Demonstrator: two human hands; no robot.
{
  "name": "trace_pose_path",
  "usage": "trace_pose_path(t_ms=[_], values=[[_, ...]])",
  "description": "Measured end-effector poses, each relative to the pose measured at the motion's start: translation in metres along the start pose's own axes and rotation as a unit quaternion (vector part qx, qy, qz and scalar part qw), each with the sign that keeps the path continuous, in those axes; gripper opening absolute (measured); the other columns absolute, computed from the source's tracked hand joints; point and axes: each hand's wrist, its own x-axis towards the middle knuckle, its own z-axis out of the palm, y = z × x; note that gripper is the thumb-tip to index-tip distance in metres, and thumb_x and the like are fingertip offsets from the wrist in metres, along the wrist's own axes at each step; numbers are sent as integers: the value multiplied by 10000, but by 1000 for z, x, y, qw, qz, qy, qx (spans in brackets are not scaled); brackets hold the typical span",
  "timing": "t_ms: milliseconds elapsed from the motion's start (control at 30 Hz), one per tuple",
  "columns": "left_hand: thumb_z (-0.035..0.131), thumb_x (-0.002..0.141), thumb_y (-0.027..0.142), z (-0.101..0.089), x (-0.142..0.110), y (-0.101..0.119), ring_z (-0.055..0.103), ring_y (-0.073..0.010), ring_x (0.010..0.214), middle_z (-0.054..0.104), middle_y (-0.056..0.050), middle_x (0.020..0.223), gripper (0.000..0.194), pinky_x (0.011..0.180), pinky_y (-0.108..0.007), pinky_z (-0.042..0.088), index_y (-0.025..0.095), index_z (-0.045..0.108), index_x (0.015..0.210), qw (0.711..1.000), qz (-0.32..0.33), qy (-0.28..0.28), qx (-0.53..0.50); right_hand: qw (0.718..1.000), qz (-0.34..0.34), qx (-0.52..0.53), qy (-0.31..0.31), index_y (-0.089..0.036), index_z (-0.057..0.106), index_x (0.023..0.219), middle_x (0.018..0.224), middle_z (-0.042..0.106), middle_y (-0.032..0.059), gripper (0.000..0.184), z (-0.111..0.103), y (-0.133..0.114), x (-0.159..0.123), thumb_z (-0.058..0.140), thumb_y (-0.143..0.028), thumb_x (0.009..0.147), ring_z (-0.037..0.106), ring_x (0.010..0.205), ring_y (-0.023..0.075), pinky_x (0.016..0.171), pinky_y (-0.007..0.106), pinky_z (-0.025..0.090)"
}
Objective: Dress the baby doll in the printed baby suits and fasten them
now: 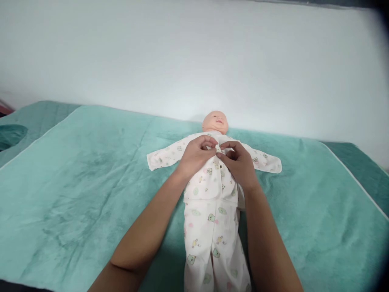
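A baby doll (215, 121) lies on its back, its head toward the wall. It wears a white printed baby shirt (200, 184) and matching baby trousers (203, 231). Both sleeves stretch out sideways, and their ends hide the doll's hands. At the upper chest, my left hand (199, 154) pinches the shirt's front edge between thumb and fingers. Just across from it, my right hand (238, 160) pinches the other side of the same front opening. The fingertips of both hands almost meet, and they partly hide the fastening there. Below them the shirt front lies together down to the hem.
A light green plush blanket (91, 194) spreads under the doll, with slight creases. Darker green cloth (361, 166) shows beyond its pale edging at both sides. A white wall (182, 56) rises right behind the doll's head.
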Motion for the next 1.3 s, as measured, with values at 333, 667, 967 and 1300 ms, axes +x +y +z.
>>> trace_pose_path(t_ms=[333,667,967,1300], values=[[610,742,215,-1,3,-3,574,-113,722,670,-6,873,171,660,-235,436,201,636,910,999,-1,-18,-38,1000,14,1,7,-261,628,957,562,379,-75,255,2,2,2,701,-415,767,336,510,109,485,251,248],[636,802,295,-3,4,-1,479,-100,625,629,13,820,129,624,-242,398,216,654,903,997,24,-3,76,998,15,58,-5,-238,676,989,593,480,-70,266,0,8,2,695,-413,788,370,498,87,491,242,278],[602,838,323,-4,3,1,487,-104,633,621,10,828,174,615,-243,396,218,650,969,995,21,12,97,998,-48,-32,10,-223,721,980,1018,649,48,244,-4,-5,1,575,-396,891,573,779,147,673,285,444],[509,873,303,-30,-14,40,497,-124,641,599,17,721,183,563,-258,347,209,643,792,937,10,-241,252,929,13,-349,-121,-210,434,668,638,535,-23,361,-16,-51,-28,589,-457,880,394,591,128,544,281,241]])
